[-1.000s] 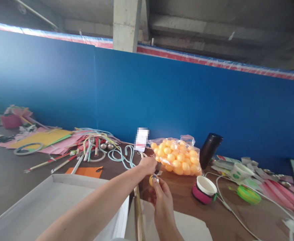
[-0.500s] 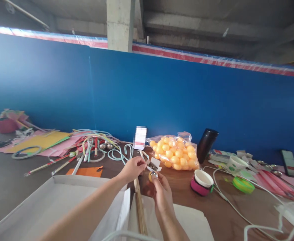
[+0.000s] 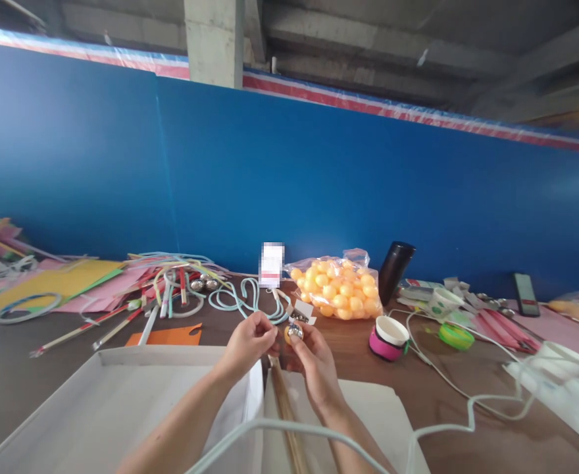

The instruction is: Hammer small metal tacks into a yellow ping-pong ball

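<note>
My right hand grips a small ball, part shiny silver and part orange-yellow, between thumb and fingers. To its left, my left hand is closed in a pinch; whatever its fingertips hold is too small to make out. Just beyond both hands lies an open little white box with small dark metallic pieces in it. Beneath the hands a wooden stick runs toward me, over a white sheet. A large white tray-like box lies under my left forearm.
A clear bag of orange balls sits behind my right hand, beside a leaning black cylinder. Right of it stands a paper cup with a pink band. Pale tubing arches across the front. Coloured paper and silver balls lie left.
The view has turned slightly right, so the things on the table appear shifted left. My left hand has come a little lower and nearer; my right hand still holds the ball.
</note>
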Tool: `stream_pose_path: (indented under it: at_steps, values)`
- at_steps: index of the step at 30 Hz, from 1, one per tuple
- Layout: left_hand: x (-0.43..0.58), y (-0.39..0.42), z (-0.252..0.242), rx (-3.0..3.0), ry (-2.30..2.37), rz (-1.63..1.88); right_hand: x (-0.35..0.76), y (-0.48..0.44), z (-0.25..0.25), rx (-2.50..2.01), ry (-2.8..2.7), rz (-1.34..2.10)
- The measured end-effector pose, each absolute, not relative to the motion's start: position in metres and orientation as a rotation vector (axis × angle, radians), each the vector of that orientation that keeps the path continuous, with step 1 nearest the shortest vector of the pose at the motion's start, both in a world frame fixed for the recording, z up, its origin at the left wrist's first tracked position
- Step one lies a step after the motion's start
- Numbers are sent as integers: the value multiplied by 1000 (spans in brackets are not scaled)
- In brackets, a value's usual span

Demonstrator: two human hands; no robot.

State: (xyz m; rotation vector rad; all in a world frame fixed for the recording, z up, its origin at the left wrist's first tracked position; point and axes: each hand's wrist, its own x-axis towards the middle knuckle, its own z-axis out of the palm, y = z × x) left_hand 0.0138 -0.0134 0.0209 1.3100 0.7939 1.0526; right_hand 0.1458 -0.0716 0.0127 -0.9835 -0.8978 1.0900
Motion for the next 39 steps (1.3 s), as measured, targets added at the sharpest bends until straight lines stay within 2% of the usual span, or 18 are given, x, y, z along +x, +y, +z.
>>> stream_pose_path:
  at_steps: [20,39]
  values:
    - [8,-21,31,939,586,985,150,-75,15,-787,-911,1302]
    - [9,-24,31,923,581,860,153,-76,15,-762,-869,1345]
